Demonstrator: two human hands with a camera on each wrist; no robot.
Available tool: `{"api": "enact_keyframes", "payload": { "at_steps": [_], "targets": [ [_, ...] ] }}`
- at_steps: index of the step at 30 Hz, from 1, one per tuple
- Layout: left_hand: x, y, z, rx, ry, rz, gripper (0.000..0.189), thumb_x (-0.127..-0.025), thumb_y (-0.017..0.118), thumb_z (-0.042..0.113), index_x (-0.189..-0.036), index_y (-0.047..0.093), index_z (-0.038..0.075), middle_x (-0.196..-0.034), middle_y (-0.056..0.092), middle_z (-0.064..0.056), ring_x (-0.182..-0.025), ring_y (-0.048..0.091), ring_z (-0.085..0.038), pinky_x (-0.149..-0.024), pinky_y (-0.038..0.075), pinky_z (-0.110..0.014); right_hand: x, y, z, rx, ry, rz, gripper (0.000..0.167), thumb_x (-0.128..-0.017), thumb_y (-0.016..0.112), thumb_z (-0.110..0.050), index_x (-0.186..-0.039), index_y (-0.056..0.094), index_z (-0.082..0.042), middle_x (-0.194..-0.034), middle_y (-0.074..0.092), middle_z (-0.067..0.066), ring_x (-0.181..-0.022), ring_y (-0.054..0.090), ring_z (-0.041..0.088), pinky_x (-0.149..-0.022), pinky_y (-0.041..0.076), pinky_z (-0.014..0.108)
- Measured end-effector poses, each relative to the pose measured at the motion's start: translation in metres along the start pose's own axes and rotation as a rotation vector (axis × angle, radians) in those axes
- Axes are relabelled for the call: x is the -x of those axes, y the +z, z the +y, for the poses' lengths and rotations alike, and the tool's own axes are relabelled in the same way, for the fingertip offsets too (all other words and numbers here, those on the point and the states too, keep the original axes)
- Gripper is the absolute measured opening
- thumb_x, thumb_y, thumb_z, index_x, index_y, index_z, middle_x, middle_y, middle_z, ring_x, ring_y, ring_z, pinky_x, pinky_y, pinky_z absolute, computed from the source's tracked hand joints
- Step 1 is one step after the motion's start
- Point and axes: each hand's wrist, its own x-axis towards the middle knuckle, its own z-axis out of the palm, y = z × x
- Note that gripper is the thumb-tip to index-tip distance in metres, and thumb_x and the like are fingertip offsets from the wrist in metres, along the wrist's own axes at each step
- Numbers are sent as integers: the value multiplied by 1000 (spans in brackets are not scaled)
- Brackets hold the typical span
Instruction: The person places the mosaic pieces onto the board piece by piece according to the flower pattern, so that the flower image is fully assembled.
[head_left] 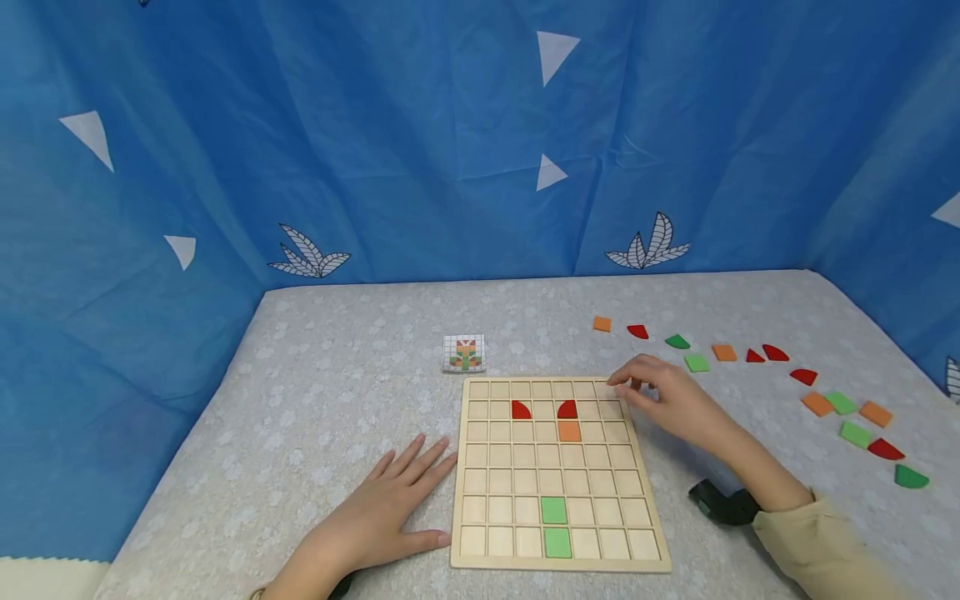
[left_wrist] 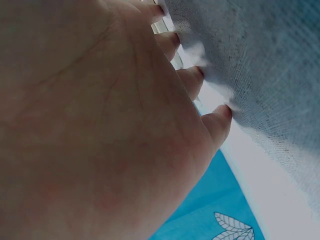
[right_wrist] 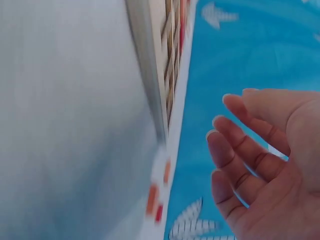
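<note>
A square wooden grid board (head_left: 525,478) lies on the tablecloth. Near its top sit two red quarter-circle tiles (head_left: 521,410), with an orange square tile (head_left: 570,431) just below the right one. Two light green square tiles (head_left: 554,510) are stacked in one column at the bottom. My left hand (head_left: 381,510) lies flat on the cloth with fingers spread, fingertips at the board's left edge. Above the board's top right corner is my right hand (head_left: 675,403), its fingers loosely bent; in the right wrist view nothing shows between thumb and fingers (right_wrist: 220,150).
Behind the board lies a small pattern card (head_left: 464,354) with a coloured picture on a grid. Several loose tiles, orange squares (head_left: 724,353), green squares (head_left: 697,363), red and dark green (head_left: 911,477) pieces, are scattered along the right. A blue curtain (head_left: 450,167) hangs behind.
</note>
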Motion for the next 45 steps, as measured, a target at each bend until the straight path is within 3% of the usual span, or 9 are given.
{"api": "enact_keyframes", "payload": {
  "at_steps": [6,11,17,24,34,45],
  "targets": [
    [0,0,0,6,4,5,85,-82,48,68,-150,26,20,-154,16,-1,-140,7,-27,-104,14,-59,4,-22,22,85,150,31,15,-88,66,-7,-103,67,-4,-92,59,4,-76,50,19,-55,44,30],
    [0,0,0,11,8,7,85,-83,49,67,-150,26,20,-154,17,-2,-139,8,-28,-104,15,-59,8,-27,37,86,227,-14,23,-85,67,-5,-107,64,1,-97,58,13,-76,50,23,-54,44,31],
    [0,-1,1,12,10,5,85,-83,48,67,-150,26,20,-154,16,-1,-140,7,-27,-104,15,-59,8,-20,44,108,250,-88,35,-83,72,-12,-114,62,2,-104,56,16,-77,48,22,-63,45,34],
    [0,-1,0,1,15,12,85,-83,48,67,-150,26,20,-155,15,-1,-139,7,-28,-104,15,-59,8,-16,46,133,223,-83,40,-83,71,-8,-119,58,5,-103,56,17,-80,49,24,-67,47,39],
    [0,0,0,2,4,9,85,-83,47,68,-150,26,20,-155,15,-1,-140,7,-28,-104,14,-59,6,-13,46,127,247,-64,23,-82,70,-4,-103,63,2,-96,54,14,-75,47,22,-64,45,38],
    [0,1,-1,0,10,14,86,-83,47,68,-150,25,20,-155,15,-1,-140,7,-28,-104,14,-59,5,-9,47,149,247,-29,25,-80,72,-3,-102,61,2,-88,55,9,-72,46,22,-61,43,36]
  ]
}}
